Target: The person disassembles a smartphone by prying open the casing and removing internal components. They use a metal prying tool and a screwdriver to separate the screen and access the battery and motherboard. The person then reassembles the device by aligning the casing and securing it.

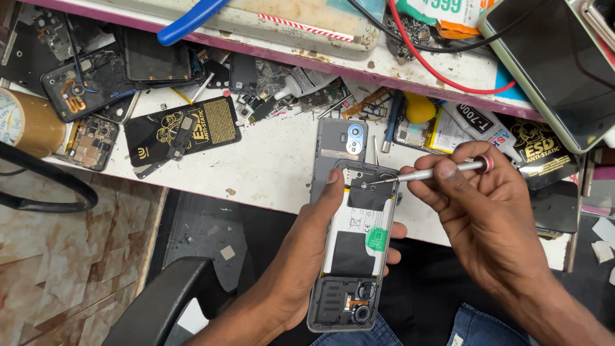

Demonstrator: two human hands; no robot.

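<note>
**Screwdriver on the opened phone**

Head view: the left hand (pixel 320 247) grips an opened phone (pixel 353 243) from below, thumb on its upper edge, held just over the front rim of the workbench (pixel 275 173). The right hand (pixel 477 208) pinches a slim screwdriver (pixel 426 172), its tip on a spot near the top of the frame. This looks like screw work; the tip likely needs steady seating next. The back is off, showing a battery with a green sticker and dark lower board cover.
</note>
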